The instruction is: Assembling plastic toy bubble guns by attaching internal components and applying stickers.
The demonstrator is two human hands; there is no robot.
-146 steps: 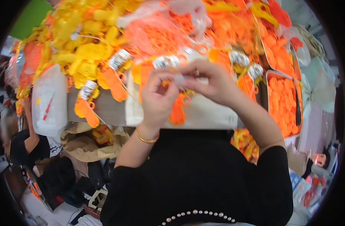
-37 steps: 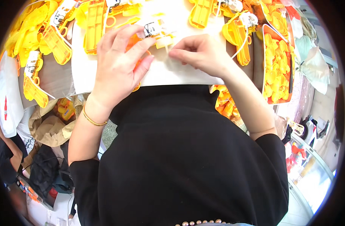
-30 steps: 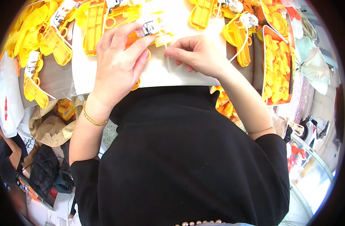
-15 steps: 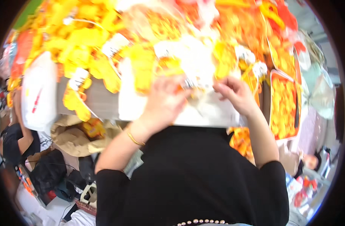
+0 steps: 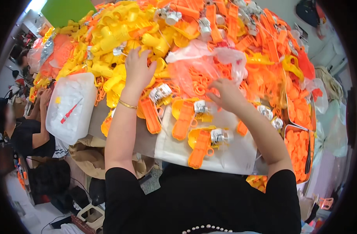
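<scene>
My left hand (image 5: 139, 69) reaches over the heap of yellow plastic parts (image 5: 112, 33), fingers spread, with nothing visible in it. My right hand (image 5: 227, 94) hovers at the small orange ring-shaped parts (image 5: 203, 84), thumb and fingers apart; its fingertips are partly hard to make out. Between my arms lies a white board (image 5: 229, 160). On it sits a part-built piece with an orange block (image 5: 201, 150), a yellow shell and a silver-white cylinder (image 5: 219, 135). A similar orange block (image 5: 182, 120) lies just behind, and another (image 5: 150, 115) is beside my left forearm.
A white plastic tub (image 5: 71, 117) holding a red-handled tool (image 5: 71, 111) stands left. Orange parts heap at the back right; bins of orange pieces (image 5: 295, 150) stand right. Clear plastic bags (image 5: 229, 58) lie mid-table. A paper bag (image 5: 88, 158) gapes below. Another person (image 5: 30, 132) works far left.
Both hands have moved from close together over the white board to farther forward, the left to the yellow heap, the right to the orange rings. My view has shifted and is less blurred.
</scene>
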